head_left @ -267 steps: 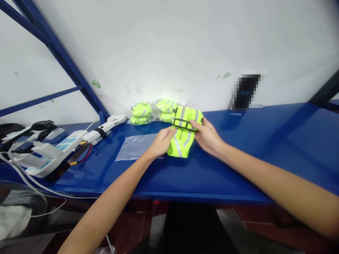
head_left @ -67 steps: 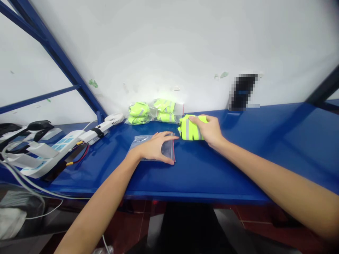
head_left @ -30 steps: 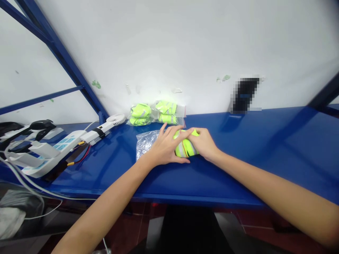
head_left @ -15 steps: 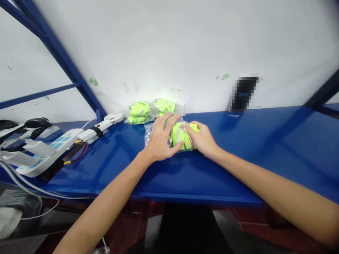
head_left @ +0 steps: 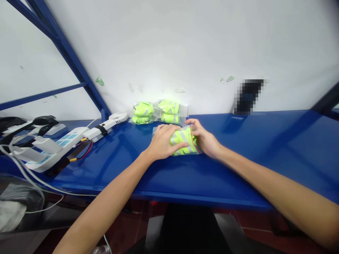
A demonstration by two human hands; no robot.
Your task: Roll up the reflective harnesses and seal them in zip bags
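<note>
A clear zip bag holding a folded neon-yellow reflective vest [head_left: 184, 135] lies on the blue table, its red-lined opening facing right. My left hand [head_left: 164, 141] rests over the bag's left part, thumb across the front and fingers over the back, holding it against the table. At the red-lined end is my right hand [head_left: 205, 138], fingers curved and apart near the bag's upper right corner. Whether its fingertips touch the plastic is hard to see. Behind, against the wall, are two more bagged vests, one on the left [head_left: 143, 112] and one on the right [head_left: 169, 112].
On the left of the blue table [head_left: 246, 155] are a white power strip [head_left: 66, 139] with plugs and cables, a small white fan [head_left: 118, 117] and a red-black wire with yellow connectors [head_left: 87, 152]. A blurred-out dark object [head_left: 248, 97] leans on the wall at right.
My right hand has let go of the yellow fabric at the bag's mouth and moved slightly right, its fingers opening. The vest now sits inside the bag. My left hand stays on it.
</note>
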